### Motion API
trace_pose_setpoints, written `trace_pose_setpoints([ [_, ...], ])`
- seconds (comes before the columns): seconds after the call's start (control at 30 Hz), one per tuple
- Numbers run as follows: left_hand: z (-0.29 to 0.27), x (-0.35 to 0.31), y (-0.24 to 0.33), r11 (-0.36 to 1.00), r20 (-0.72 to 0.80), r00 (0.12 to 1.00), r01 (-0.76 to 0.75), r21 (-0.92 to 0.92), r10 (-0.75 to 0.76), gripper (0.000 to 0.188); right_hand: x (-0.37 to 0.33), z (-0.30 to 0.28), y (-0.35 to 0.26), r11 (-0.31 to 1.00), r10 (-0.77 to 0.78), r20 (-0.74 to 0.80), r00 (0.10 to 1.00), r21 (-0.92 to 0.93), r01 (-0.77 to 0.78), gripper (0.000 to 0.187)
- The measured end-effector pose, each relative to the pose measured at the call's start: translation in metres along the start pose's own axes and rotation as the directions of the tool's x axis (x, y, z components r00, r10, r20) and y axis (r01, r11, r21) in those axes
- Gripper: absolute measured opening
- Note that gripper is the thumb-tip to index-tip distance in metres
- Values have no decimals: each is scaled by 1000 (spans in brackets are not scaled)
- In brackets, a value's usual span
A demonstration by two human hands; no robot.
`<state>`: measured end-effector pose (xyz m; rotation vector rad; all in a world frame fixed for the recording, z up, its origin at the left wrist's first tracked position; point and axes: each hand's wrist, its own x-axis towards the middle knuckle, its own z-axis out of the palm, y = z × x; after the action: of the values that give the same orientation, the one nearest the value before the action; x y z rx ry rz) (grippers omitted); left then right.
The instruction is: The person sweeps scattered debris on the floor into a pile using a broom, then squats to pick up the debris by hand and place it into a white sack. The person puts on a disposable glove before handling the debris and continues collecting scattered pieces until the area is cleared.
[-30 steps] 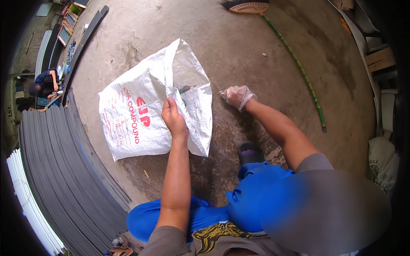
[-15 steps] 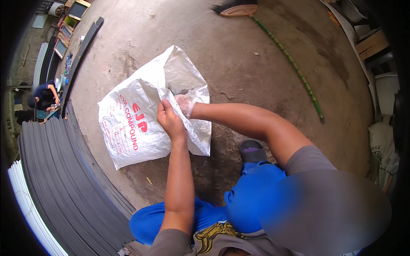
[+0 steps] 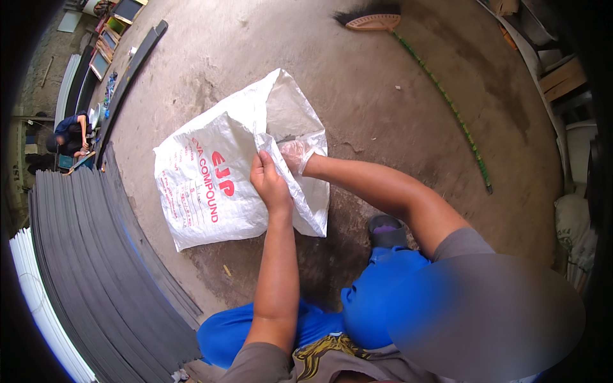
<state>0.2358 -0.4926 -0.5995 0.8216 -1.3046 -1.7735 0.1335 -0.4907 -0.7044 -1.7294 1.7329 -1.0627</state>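
A white woven plastic sack (image 3: 236,137) with red printing lies on the concrete floor in front of me, its mouth held up and facing right. My left hand (image 3: 271,185) is closed on the near edge of that mouth, thumb on the outside. From the right, my right hand (image 3: 294,155) reaches into the opening. Thin clear plastic, like a disposable glove, covers it up to the wrist. Its fingers are hidden inside the sack, and a bit of something grey shows beside them. What else the sack holds cannot be seen.
Tall stacks of dark grey sheets (image 3: 96,255) and white sheets (image 3: 45,313) stand at my left. A broom (image 3: 440,96) with a green handle lies on the floor ahead right. Another person (image 3: 76,137) works at the far left. Pale sacks (image 3: 575,223) stand at the right edge.
The whole view has shifted slightly, so the sack and broom appear farther right. My left hand keeps its grip on the sack's edge; my right hand stays in the opening.
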Motion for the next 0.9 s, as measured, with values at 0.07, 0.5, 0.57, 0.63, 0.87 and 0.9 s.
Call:
trace_pose_setpoints([
  [0.07,9,-2,1,1000,12,1000,17,-10,-17,33,-7,-10,10,1000,-9,21,1000,-10,9,35],
  [0.5,13,-2,-14,999,-6,999,38,-15,-38,30,-61,-38,24,945,297,-203,933,-78,-317,25],
  [0.57,6,0,-18,999,15,999,42,-5,-42,31,-66,-47,19,929,313,-170,934,-149,-338,31],
  [0.63,7,0,-20,999,-2,1000,28,31,-28,31,-75,-50,19,900,435,-180,882,86,-427,31],
  [0.87,13,4,-29,993,-24,1000,6,120,-4,31,-108,-63,50,982,152,-472,869,-27,-187,27],
  [0.9,10,5,-31,992,-27,1000,14,128,-11,31,-117,-70,55,947,275,-470,839,-17,-321,31],
])
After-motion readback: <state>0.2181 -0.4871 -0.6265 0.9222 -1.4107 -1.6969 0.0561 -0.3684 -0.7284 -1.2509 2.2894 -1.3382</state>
